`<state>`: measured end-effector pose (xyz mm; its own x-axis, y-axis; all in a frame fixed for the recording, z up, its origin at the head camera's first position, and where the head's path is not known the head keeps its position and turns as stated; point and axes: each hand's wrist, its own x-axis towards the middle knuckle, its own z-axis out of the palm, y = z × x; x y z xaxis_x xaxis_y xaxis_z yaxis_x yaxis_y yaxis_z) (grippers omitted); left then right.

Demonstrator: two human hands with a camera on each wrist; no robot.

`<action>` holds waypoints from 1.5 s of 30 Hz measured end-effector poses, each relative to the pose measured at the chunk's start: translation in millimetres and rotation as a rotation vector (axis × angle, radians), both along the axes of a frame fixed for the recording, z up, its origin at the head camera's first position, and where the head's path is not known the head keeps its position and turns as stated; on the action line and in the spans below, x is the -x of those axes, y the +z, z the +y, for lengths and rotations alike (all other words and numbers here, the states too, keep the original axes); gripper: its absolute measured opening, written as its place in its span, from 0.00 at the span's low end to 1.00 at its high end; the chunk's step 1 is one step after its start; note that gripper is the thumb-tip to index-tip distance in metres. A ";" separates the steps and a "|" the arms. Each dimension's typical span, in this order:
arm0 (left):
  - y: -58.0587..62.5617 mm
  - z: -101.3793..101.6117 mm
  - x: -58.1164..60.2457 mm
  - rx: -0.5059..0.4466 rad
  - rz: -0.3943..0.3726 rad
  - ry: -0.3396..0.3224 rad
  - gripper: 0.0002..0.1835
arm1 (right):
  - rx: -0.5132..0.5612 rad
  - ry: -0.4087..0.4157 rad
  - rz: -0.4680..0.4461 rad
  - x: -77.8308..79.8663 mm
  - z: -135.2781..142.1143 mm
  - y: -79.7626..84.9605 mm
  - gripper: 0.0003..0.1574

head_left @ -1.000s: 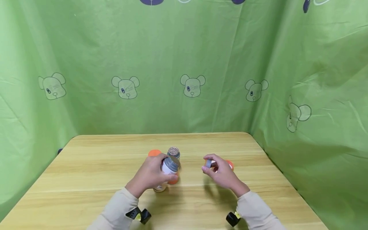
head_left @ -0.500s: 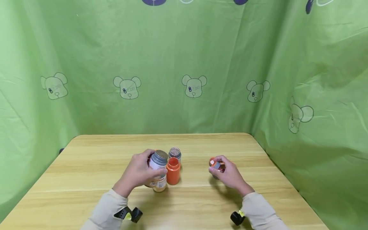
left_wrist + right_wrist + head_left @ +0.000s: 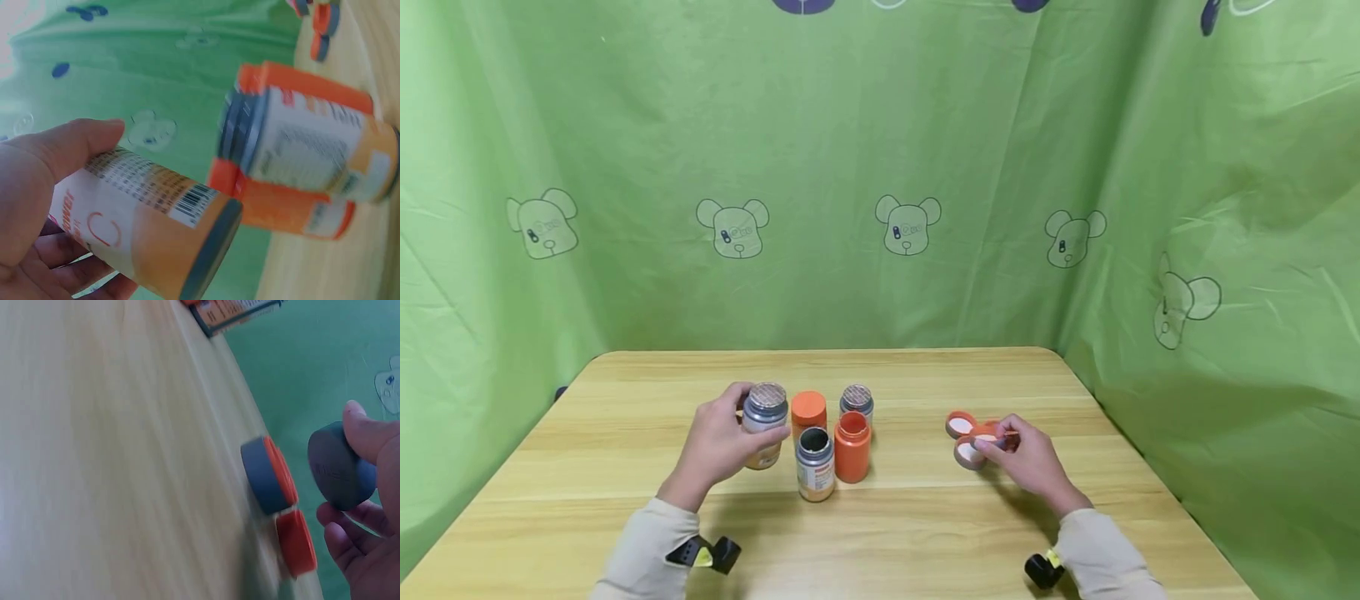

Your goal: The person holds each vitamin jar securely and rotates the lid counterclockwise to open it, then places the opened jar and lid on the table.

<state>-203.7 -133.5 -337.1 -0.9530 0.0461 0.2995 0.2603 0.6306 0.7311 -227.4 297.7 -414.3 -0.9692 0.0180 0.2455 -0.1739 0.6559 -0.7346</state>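
My left hand (image 3: 718, 446) grips a supplement bottle (image 3: 765, 442) with a grey neck, a patterned seal on its mouth and a white and orange label. In the left wrist view this bottle (image 3: 150, 231) leans at an angle to the others and seems raised off the table. Just right of it stand an orange bottle (image 3: 808, 406), an open grey-necked bottle (image 3: 816, 477), an open orange bottle (image 3: 852, 454) and a sealed bottle (image 3: 857, 400). My right hand (image 3: 1033, 458) pinches a grey cap (image 3: 334, 467) between thumb and fingers, over other caps.
Upturned caps with white insides lie on the wooden table (image 3: 917, 533), among them an orange-edged cap (image 3: 960, 424) and a grey cap (image 3: 269, 475). A green curtain (image 3: 820, 292) with bear drawings hangs behind the table and at its sides.
My left hand has carried its bottle leftward from over the group, uncovering the orange bottle and the open grey-necked one. My right hand has moved right and slightly down with the cap.
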 end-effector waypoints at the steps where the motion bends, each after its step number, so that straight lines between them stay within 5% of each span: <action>1: -2.9 -2.9 1.4 0.005 -0.010 0.006 0.36 | -0.006 -0.005 -0.005 0.1 3.2 -1.3 0.22; 12: -37.6 -14.1 18.6 0.037 -0.120 0.037 0.39 | -0.163 -0.036 -0.039 -1.7 28.2 -9.5 0.23; 23: -63.1 -7.1 28.5 0.074 -0.114 0.030 0.39 | -0.168 0.025 -0.077 -7.5 36.6 -13.9 0.19; 38: -60.9 2.0 31.6 0.062 -0.114 0.002 0.37 | -0.253 0.066 -0.122 -4.4 30.1 -12.6 0.11; 45: -59.9 2.9 34.1 0.076 -0.138 0.003 0.39 | -0.244 0.116 -0.178 -4.4 28.7 -9.6 0.21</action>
<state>-237.8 -130.6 -397.0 -0.9850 0.0606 0.1615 0.1586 0.6859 0.7102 -223.0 326.3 -423.9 -0.9894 -0.1341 0.0552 -0.1409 0.7996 -0.5838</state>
